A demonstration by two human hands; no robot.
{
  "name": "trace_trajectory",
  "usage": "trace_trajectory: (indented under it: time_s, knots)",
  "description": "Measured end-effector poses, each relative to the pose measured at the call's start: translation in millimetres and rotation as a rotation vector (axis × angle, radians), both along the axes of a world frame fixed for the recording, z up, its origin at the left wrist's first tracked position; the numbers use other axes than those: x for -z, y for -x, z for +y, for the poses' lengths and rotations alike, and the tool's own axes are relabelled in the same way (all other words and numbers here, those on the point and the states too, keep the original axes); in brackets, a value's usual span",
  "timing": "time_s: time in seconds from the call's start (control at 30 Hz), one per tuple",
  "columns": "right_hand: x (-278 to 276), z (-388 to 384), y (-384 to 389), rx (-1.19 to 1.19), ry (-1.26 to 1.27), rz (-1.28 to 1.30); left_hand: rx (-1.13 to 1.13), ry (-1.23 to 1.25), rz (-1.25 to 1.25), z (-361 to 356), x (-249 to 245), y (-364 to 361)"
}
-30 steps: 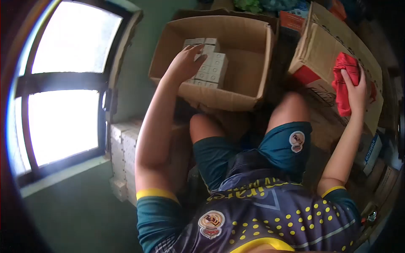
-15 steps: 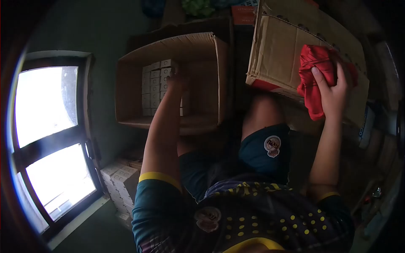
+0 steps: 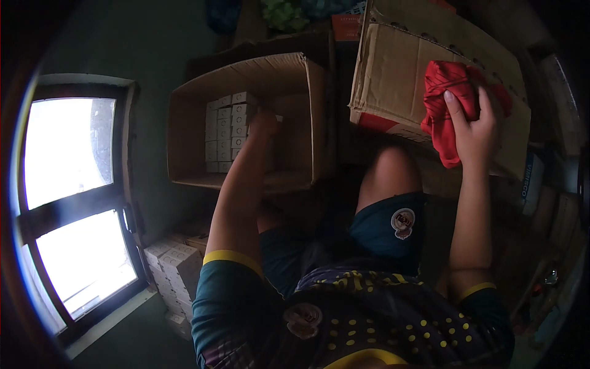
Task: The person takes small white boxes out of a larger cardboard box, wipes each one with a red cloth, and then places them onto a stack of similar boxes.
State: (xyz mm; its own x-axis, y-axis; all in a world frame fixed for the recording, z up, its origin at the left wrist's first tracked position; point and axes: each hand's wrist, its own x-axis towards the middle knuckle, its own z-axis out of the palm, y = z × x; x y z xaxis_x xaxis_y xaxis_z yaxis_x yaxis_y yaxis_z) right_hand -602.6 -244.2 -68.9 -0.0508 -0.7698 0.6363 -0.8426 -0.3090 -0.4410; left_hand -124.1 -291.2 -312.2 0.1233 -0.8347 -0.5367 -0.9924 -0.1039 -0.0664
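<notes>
My left hand (image 3: pixel 264 125) reaches into an open cardboard box (image 3: pixel 313 117), its fingers closed on a small white box (image 3: pixel 278 118) whose end pokes out past them. Beside it, several small white boxes (image 3: pixel 224 132) with round marks are stacked in columns against the left part of the carton. My right hand (image 3: pixel 479 132) grips a crumpled red cloth (image 3: pixel 452 98), resting it on the top of a second cardboard box (image 3: pixel 393 67). Dim light and my own forearm hide part of the left hand's grip and the carton's floor.
On the left is a bright window (image 3: pixel 74 203), with more white boxes (image 3: pixel 175 270) piled below its right side. Green bagged items (image 3: pixel 286 13) and an orange-red box (image 3: pixel 347 27) sit at the back. A blue-and-white package (image 3: pixel 530 178) lies at right.
My left hand has shifted right, away from the front of the stacked boxes, and a white box end now shows at its fingers. My right hand still grips the red cloth.
</notes>
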Motion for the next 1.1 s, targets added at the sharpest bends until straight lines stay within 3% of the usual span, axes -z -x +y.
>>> trace_trajectory:
  time_s: [0.23, 0.33, 0.53, 0.77, 0.83, 0.9, 1.0, 1.07, 1.1]
  knots:
    - [-8, 1, 0, 0.015, 0.016, 0.095, 0.146, 0.156, -0.136, 16, 29, 2]
    - [-5, 1, 3, 0.019, 0.047, 0.128, 0.058, 0.011, -0.121, 10, 24, 7]
    - [-3, -1, 4, 0.042, -0.007, 0.137, 0.127, 0.236, -0.171, 16, 22, 11]
    - [-11, -1, 1, 0.035, 0.054, 0.157, 0.148, 0.275, 0.101, -5, 25, -11]
    - [-22, 4, -8, 0.038, 0.048, 0.194, 0.23, 0.401, 0.159, -2, -9, -6]
    - [-18, 0, -2, -0.028, 0.083, 0.2, 0.045, 0.45, 0.383, 9, -73, 12]
    - [-11, 1, 6, -0.015, -0.232, 0.075, -0.115, 0.617, 0.59, 41, -170, 37]
    - [-10, 8, -1, -0.061, -0.071, 0.034, -0.218, 0.755, 0.763, 72, -205, 38]
    - [-9, 11, -3, -0.055, -0.038, 0.018, -0.301, 0.794, 0.997, 88, -208, 32]
